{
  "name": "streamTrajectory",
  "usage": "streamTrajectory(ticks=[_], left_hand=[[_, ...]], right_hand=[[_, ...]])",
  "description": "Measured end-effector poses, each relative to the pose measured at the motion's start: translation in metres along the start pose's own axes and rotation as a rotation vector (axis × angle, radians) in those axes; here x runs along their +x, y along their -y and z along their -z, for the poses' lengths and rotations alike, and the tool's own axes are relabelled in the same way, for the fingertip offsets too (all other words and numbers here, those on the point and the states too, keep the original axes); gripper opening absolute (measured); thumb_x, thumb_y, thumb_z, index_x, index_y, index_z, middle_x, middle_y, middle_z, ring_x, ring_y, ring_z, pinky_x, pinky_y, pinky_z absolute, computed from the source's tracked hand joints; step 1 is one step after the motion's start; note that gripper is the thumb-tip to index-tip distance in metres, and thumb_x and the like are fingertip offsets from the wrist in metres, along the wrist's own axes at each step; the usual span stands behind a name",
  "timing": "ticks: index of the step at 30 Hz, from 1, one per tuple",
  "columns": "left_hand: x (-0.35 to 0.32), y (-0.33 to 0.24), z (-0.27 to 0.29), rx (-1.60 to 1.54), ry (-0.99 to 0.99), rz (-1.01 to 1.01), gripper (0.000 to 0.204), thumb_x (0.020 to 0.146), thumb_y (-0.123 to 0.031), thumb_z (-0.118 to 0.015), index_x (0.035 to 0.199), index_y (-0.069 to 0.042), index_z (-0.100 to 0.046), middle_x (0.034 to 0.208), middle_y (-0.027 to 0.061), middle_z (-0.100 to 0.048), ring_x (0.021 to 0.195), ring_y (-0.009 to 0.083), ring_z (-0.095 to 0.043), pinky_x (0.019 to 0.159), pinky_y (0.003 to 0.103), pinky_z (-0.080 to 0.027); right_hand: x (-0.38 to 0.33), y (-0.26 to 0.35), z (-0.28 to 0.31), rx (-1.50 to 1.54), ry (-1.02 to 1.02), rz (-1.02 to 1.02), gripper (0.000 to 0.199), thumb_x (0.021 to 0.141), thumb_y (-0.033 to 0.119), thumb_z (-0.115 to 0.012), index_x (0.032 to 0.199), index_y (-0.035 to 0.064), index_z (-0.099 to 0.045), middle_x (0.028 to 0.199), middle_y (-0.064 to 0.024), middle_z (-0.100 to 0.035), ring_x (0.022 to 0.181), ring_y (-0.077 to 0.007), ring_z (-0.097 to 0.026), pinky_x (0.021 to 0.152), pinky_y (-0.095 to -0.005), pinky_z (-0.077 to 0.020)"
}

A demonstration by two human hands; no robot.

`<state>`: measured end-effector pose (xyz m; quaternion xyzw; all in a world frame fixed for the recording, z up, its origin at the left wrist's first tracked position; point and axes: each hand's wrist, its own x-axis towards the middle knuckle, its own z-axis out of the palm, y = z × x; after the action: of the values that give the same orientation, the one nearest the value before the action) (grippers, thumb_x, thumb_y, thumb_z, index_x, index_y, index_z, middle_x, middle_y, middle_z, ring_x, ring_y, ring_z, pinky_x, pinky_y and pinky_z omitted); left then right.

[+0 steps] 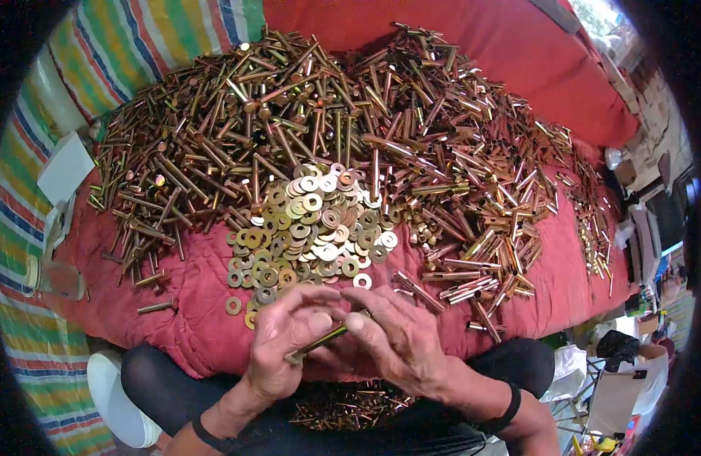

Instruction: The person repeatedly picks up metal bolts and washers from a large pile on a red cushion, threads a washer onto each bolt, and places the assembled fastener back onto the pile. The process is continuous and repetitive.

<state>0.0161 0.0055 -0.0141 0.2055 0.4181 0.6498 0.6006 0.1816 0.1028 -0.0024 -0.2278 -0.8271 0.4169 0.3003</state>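
My left hand (pixel 278 342) is closed around a brass-coloured bolt (pixel 320 343), its head end near the palm and its shank slanting up to the right. At the other end of the shank, the fingers of my right hand (pixel 396 334) are curled in and pressed together, thumb against the bolt's tip. Whether a small part sits between those fingertips is hidden. Just beyond both hands lies a heap of flat round washers (pixel 312 220). Behind it to the left rises a big pile of bolts (pixel 236 121). Slotted metal sleeves (pixel 472 175) are heaped on the right.
Small nuts (pixel 420 232) lie between washers and sleeves. A red padded cloth (pixel 191 334) covers the work surface. More metal pieces (pixel 350 404) lie between my legs. A clear jar (pixel 61 281) stands at left, and a striped sheet (pixel 31 334) hangs there. Folding chair at right (pixel 613 403).
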Motion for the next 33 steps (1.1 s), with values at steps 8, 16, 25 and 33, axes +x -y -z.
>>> streamTrajectory(ticks=[8,16,25,33], left_hand=[[-0.001,0.005,0.009,0.162,0.105,0.206,0.024,0.098,-0.002,-0.068,0.119,0.010,-0.071,0.082,0.0166,-0.074,0.058,0.0219,-0.071,0.049,0.032,-0.058],[0.004,0.017,0.013,-0.013,0.121,-0.116,0.021,0.101,-0.005,-0.067,0.119,0.007,-0.067,0.087,0.0179,-0.074,0.063,0.0228,-0.071,0.055,0.032,-0.059],[0.004,0.027,0.008,0.643,0.146,-0.422,0.032,0.096,0.005,-0.072,0.124,0.001,-0.059,0.117,0.0117,-0.075,0.112,0.0203,-0.074,0.091,0.032,-0.062],[-0.009,0.025,0.017,1.101,0.124,-0.769,0.033,0.090,0.006,-0.076,0.121,0.004,-0.063,0.109,0.0152,-0.079,0.106,0.0258,-0.078,0.092,0.036,-0.063]], right_hand=[[0.033,-0.031,0.082,-0.431,-0.129,-0.029,0.016,0.089,0.010,-0.078,0.105,0.0062,-0.078,0.093,-0.0118,-0.070,0.079,-0.0280,-0.071,0.068,-0.0365,-0.0559],[0.039,-0.059,0.076,-0.825,0.012,0.058,0.017,0.086,0.015,-0.076,0.102,0.0088,-0.078,0.092,-0.0116,-0.068,0.081,-0.0334,-0.070,0.071,-0.0423,-0.0571],[0.041,-0.076,0.071,-0.836,0.029,0.060,0.017,0.085,0.018,-0.076,0.099,0.0070,-0.075,0.093,-0.0127,-0.067,0.086,-0.0350,-0.069,0.073,-0.0448,-0.0564],[0.042,-0.073,0.076,-0.826,0.073,0.083,0.013,0.085,0.019,-0.073,0.095,0.0122,-0.075,0.087,-0.0115,-0.061,0.082,-0.0346,-0.067,0.069,-0.0462,-0.0535]])
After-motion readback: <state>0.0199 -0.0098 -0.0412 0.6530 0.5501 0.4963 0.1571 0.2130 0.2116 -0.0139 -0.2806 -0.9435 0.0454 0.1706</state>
